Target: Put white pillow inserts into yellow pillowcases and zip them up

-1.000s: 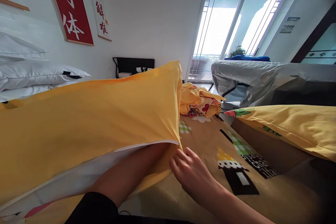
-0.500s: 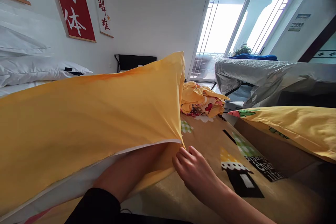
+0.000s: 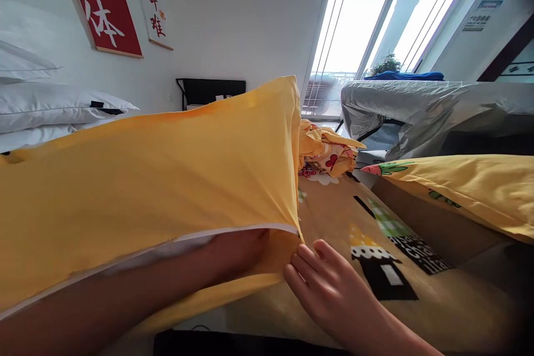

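A yellow pillowcase (image 3: 179, 172) stretches across the left and middle of the view, its white-edged opening facing me. My right hand (image 3: 329, 289) is closed in a pinch on the lower right corner of that opening, pulling the cloth to a point. Through the opening reaches my left arm; my left hand (image 3: 246, 245) lies in shadow inside, its fingers hidden by the cloth. White pillow filling shows faintly along the opening above the forearm.
Beneath is a tan patterned blanket (image 3: 334, 217). Crumpled yellow printed cloth (image 3: 329, 150) lies behind the pillowcase. To the right rests a stuffed yellow pillow (image 3: 471, 189). White pillows (image 3: 54, 103) are stacked at left. A plastic-covered table (image 3: 417, 105) stands by the window.
My left arm has shifted and stretched flatter, with more forearm showing and the dark sleeve gone from it. The pinched corner and my right hand have moved slightly right and down.
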Action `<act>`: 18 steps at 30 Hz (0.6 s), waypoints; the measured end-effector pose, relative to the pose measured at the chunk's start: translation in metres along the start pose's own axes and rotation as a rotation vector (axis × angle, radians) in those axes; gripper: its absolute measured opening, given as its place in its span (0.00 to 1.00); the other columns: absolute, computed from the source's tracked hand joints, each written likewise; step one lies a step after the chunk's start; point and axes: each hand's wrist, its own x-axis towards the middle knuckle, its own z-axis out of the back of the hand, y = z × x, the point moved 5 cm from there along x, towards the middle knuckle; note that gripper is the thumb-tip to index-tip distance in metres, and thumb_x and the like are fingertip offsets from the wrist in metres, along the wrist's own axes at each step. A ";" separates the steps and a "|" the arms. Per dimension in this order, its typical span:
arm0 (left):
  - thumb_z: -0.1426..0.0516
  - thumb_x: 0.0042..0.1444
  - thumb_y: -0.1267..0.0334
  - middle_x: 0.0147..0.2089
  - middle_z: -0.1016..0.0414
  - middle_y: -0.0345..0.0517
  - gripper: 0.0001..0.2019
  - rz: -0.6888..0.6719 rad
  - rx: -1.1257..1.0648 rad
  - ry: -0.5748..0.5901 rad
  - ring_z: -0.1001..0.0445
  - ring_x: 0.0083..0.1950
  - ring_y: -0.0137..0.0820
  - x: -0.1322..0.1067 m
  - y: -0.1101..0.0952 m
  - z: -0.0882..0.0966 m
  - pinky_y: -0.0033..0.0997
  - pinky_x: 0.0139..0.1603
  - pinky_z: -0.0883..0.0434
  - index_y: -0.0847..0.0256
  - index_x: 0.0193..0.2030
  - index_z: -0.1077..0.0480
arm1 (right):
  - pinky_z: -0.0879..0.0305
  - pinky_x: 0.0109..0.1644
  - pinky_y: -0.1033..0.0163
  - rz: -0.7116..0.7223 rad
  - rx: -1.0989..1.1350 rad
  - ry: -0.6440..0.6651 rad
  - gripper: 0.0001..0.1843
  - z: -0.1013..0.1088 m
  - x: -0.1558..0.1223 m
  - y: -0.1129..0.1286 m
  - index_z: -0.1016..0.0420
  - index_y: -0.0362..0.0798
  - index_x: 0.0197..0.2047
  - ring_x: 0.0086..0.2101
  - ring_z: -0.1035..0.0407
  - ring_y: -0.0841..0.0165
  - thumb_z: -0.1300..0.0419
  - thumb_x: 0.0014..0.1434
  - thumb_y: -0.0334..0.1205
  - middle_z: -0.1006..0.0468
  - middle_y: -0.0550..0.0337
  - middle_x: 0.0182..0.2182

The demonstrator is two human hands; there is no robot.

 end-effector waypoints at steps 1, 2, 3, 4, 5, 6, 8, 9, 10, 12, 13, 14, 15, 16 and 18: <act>0.55 0.66 0.59 0.56 0.30 0.50 0.18 0.024 -0.011 0.012 0.30 0.54 0.38 -0.008 0.002 0.007 0.40 0.59 0.36 0.60 0.57 0.33 | 0.49 0.37 0.57 -0.001 0.005 -0.009 0.14 -0.001 -0.001 -0.002 0.35 0.48 0.24 0.27 0.40 0.67 0.50 0.59 0.26 0.34 0.60 0.21; 0.56 0.66 0.58 0.55 0.29 0.49 0.18 0.056 -0.042 0.017 0.30 0.53 0.38 -0.017 0.005 0.017 0.40 0.58 0.36 0.59 0.54 0.31 | 0.47 0.38 0.57 0.003 0.004 -0.024 0.14 -0.002 -0.001 -0.004 0.34 0.47 0.26 0.29 0.38 0.66 0.50 0.60 0.26 0.32 0.59 0.22; 0.58 0.67 0.56 0.55 0.29 0.47 0.19 0.086 -0.090 0.013 0.31 0.54 0.38 -0.027 0.007 0.027 0.40 0.59 0.36 0.58 0.50 0.29 | 0.46 0.40 0.57 0.009 -0.001 -0.049 0.13 -0.003 0.000 -0.007 0.32 0.47 0.28 0.31 0.36 0.66 0.51 0.61 0.25 0.30 0.58 0.24; 0.59 0.67 0.54 0.55 0.29 0.46 0.20 0.103 -0.151 0.001 0.33 0.57 0.38 -0.037 0.009 0.038 0.40 0.60 0.38 0.56 0.47 0.28 | 0.45 0.43 0.57 0.015 -0.011 -0.082 0.13 -0.005 0.002 -0.009 0.30 0.46 0.30 0.34 0.34 0.65 0.51 0.61 0.25 0.28 0.57 0.26; 0.58 0.66 0.52 0.57 0.30 0.44 0.20 0.103 -0.217 0.001 0.35 0.59 0.38 -0.047 0.008 0.046 0.40 0.62 0.40 0.54 0.47 0.27 | 0.44 0.45 0.56 0.019 -0.024 -0.119 0.13 -0.006 0.004 -0.012 0.29 0.45 0.32 0.37 0.32 0.64 0.52 0.62 0.25 0.26 0.56 0.28; 0.56 0.66 0.51 0.57 0.30 0.43 0.18 0.086 -0.286 0.018 0.36 0.61 0.38 -0.055 0.006 0.052 0.39 0.63 0.41 0.53 0.48 0.28 | 0.44 0.47 0.56 0.020 -0.036 -0.153 0.13 -0.008 0.006 -0.015 0.28 0.44 0.34 0.39 0.32 0.64 0.52 0.63 0.25 0.25 0.55 0.30; 0.52 0.64 0.51 0.55 0.28 0.43 0.16 0.061 -0.398 0.067 0.33 0.58 0.36 -0.067 0.000 0.056 0.34 0.60 0.38 0.52 0.51 0.30 | 0.43 0.49 0.56 0.014 -0.043 -0.207 0.13 -0.014 0.012 -0.022 0.28 0.44 0.36 0.41 0.30 0.64 0.52 0.63 0.25 0.23 0.54 0.32; 0.52 0.64 0.52 0.51 0.26 0.45 0.16 0.081 -0.445 0.088 0.30 0.53 0.35 -0.071 -0.001 0.055 0.32 0.55 0.35 0.53 0.50 0.29 | 0.43 0.50 0.57 -0.002 -0.043 -0.227 0.13 -0.017 0.016 -0.026 0.28 0.43 0.38 0.42 0.30 0.64 0.52 0.63 0.25 0.22 0.54 0.34; 0.53 0.64 0.52 0.46 0.24 0.45 0.16 0.124 -0.490 0.100 0.27 0.46 0.34 -0.073 0.001 0.054 0.29 0.48 0.33 0.55 0.47 0.29 | 0.43 0.52 0.57 -0.042 -0.047 -0.237 0.13 -0.022 0.019 -0.031 0.27 0.43 0.41 0.45 0.31 0.64 0.52 0.63 0.25 0.22 0.53 0.37; 0.57 0.65 0.52 0.35 0.24 0.44 0.19 0.251 -0.549 0.084 0.28 0.34 0.31 -0.073 0.012 0.052 0.27 0.36 0.34 0.57 0.39 0.29 | 0.45 0.55 0.56 -0.217 -0.057 -0.200 0.16 -0.038 0.022 -0.049 0.31 0.42 0.52 0.53 0.34 0.62 0.51 0.63 0.27 0.24 0.48 0.48; 0.58 0.65 0.50 0.30 0.26 0.43 0.21 0.312 -0.545 0.070 0.30 0.30 0.29 -0.070 0.021 0.054 0.27 0.32 0.37 0.58 0.35 0.31 | 0.45 0.57 0.54 -0.336 -0.049 -0.143 0.19 -0.052 0.021 -0.060 0.35 0.41 0.58 0.56 0.37 0.60 0.50 0.63 0.30 0.28 0.44 0.54; 0.58 0.64 0.49 0.26 0.29 0.42 0.21 0.358 -0.521 0.049 0.32 0.27 0.29 -0.065 0.032 0.058 0.27 0.29 0.39 0.59 0.32 0.33 | 0.45 0.57 0.53 -0.465 -0.020 -0.061 0.23 -0.069 0.018 -0.072 0.39 0.40 0.61 0.58 0.39 0.58 0.49 0.64 0.34 0.32 0.40 0.57; 0.58 0.63 0.47 0.24 0.31 0.41 0.22 0.388 -0.482 0.016 0.35 0.25 0.28 -0.059 0.045 0.063 0.28 0.27 0.42 0.60 0.29 0.36 | 0.44 0.57 0.51 -0.593 0.046 0.035 0.26 -0.090 0.013 -0.085 0.42 0.39 0.63 0.59 0.40 0.56 0.49 0.64 0.37 0.35 0.37 0.59; 0.58 0.62 0.46 0.22 0.34 0.40 0.23 0.406 -0.437 -0.027 0.37 0.24 0.27 -0.053 0.058 0.070 0.28 0.27 0.44 0.60 0.27 0.38 | 0.43 0.56 0.49 -0.706 0.164 0.136 0.28 -0.114 0.006 -0.095 0.43 0.38 0.64 0.59 0.41 0.54 0.48 0.63 0.41 0.37 0.35 0.60; 0.58 0.61 0.44 0.21 0.37 0.40 0.23 0.418 -0.371 -0.105 0.39 0.24 0.27 -0.039 0.083 0.083 0.28 0.27 0.44 0.60 0.24 0.42 | 0.40 0.55 0.48 -0.937 0.531 0.314 0.29 -0.165 -0.012 -0.110 0.40 0.38 0.62 0.56 0.38 0.53 0.48 0.62 0.45 0.33 0.35 0.58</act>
